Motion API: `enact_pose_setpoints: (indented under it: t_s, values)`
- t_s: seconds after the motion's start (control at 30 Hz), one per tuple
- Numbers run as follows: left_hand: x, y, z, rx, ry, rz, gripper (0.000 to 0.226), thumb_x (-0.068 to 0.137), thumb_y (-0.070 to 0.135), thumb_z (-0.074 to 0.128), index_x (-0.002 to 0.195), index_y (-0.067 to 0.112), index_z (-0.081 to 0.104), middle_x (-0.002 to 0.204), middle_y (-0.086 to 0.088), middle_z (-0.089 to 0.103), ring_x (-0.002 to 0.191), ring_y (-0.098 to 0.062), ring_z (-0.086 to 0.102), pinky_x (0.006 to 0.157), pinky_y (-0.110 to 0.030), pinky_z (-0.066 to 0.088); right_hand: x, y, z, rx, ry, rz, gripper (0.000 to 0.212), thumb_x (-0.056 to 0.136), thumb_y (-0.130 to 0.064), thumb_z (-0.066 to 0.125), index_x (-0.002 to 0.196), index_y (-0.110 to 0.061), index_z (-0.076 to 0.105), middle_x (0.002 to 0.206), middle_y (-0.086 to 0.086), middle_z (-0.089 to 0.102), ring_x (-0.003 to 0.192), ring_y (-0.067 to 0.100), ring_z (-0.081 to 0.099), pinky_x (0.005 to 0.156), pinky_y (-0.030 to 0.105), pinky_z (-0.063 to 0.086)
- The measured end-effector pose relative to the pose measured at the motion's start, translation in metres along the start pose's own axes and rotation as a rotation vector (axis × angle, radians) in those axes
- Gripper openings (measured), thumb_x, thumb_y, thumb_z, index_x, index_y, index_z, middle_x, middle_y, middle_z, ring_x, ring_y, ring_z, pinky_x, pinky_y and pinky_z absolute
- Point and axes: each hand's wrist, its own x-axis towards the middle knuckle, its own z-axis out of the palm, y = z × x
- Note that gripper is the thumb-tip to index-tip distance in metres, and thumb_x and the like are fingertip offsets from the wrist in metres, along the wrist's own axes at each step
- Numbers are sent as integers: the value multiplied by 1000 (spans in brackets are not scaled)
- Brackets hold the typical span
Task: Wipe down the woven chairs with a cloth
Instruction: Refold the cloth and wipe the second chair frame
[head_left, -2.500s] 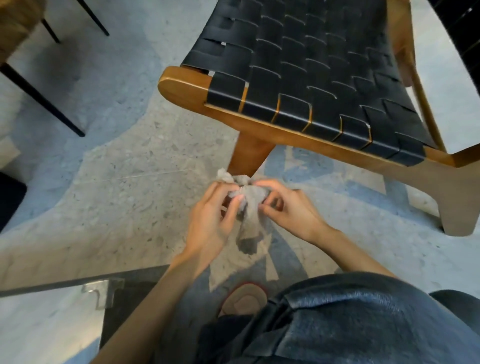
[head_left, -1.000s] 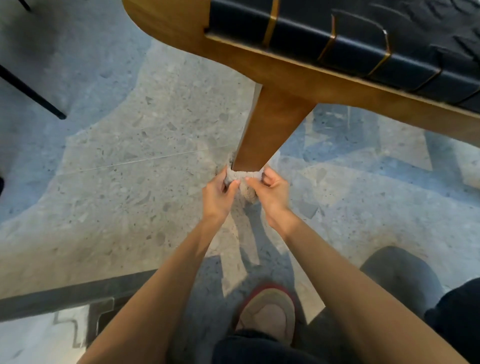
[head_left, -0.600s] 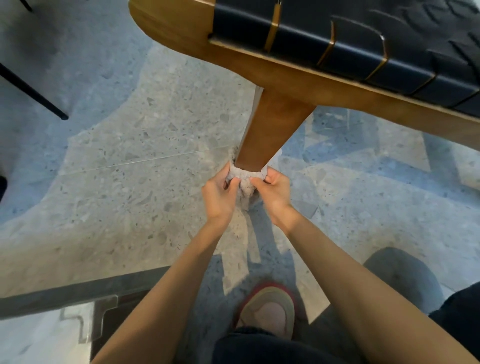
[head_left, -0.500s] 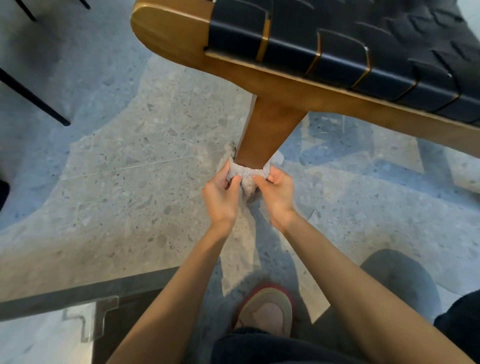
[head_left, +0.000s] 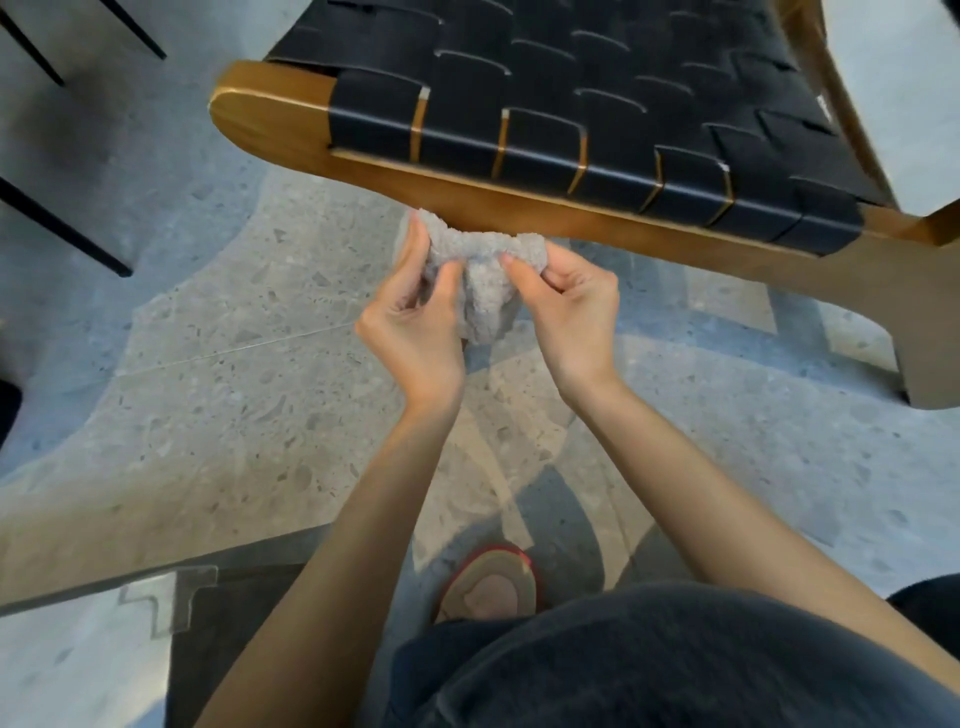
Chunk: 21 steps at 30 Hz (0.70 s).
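- Just below the near rail of the chair (head_left: 571, 218): cloth (head_left: 483, 296), bunched, held between both hands.
- Grip: left hand (head_left: 415, 338) and right hand (head_left: 574, 317), fingers curled, each pinching an upper edge of the cloth.
- Handling: soft, light, limp; probably best gripped as a wad in one palm.

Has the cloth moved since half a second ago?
Yes. The cloth, pinched by the left hand and right hand, has risen: it was well below the seat rail, and now sits just under it.
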Motion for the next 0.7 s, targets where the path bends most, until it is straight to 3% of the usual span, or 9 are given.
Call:
enact_pose_setpoints:
  t_s: [0.07,0.1,0.17,0.2,0.27,0.37,0.5,0.6,0.7]
  values:
    - [-6,5,2,9,49,65,33,78,-2,72,106,15,68,109,-8,69,107,-19,65,93,-32,53,-1,-3,-6,-27,-9,-6,34,91,-5,62,60,-19,59,52,-8,50,58,-1,42,60,19,39]
    - [-8,6,1,24,60,97,27,78,-1,73,103,8,70,105,-7,70,104,-16,67,91,-32,53,-3,-4,-9,-42,-16,-2,30,91,-6,63,62,-16,62,53,-4,54,59,1,46,61,24,41]
    - [-14,9,0,77,65,157,22,78,3,74,100,5,71,98,-7,72,96,-14,70,88,-34,55,-8,-3,-15,-82,-53,-3,19,91,-12,64,77,0,71,70,20,66,64,24,59,64,41,49]
    - [-19,11,0,115,51,174,20,79,5,74,99,8,71,96,-6,73,93,-13,70,86,-34,56,-11,-1,-20,-104,-82,1,22,91,-16,64,84,4,71,78,27,66,69,37,61,65,47,51]
    - [-36,15,4,195,-21,183,16,83,10,70,96,18,72,92,2,73,88,-9,70,82,-34,57,-14,1,-38,-215,-145,25,31,90,-27,64,85,3,69,81,28,65,76,45,60,64,54,50]
    - [-68,15,20,234,-132,151,13,86,12,68,93,22,73,89,11,71,85,-6,68,78,-29,57,-13,-11,-83,-432,-281,85,27,87,-34,63,87,-8,73,80,15,71,76,32,66,70,51,54]
    - [-108,7,58,255,-298,38,12,87,10,67,96,18,69,89,13,67,81,7,64,73,-10,49,-5,-38,-165,-501,-366,282,15,90,-22,67,96,-11,76,96,4,74,83,12,69,69,21,58]
    - [-139,3,98,229,-428,-210,11,86,7,66,92,16,65,94,-2,69,73,9,60,70,-6,46,-5,-51,-227,-609,-317,377,22,87,-29,69,90,-8,76,92,6,73,76,11,67,66,20,58]
    - [-178,4,138,274,-596,-353,8,88,10,64,92,16,62,92,-1,65,77,-2,59,71,-10,46,-20,-54,-284,-725,-128,384,21,84,-32,72,83,-11,76,82,3,74,73,14,68,72,32,59]
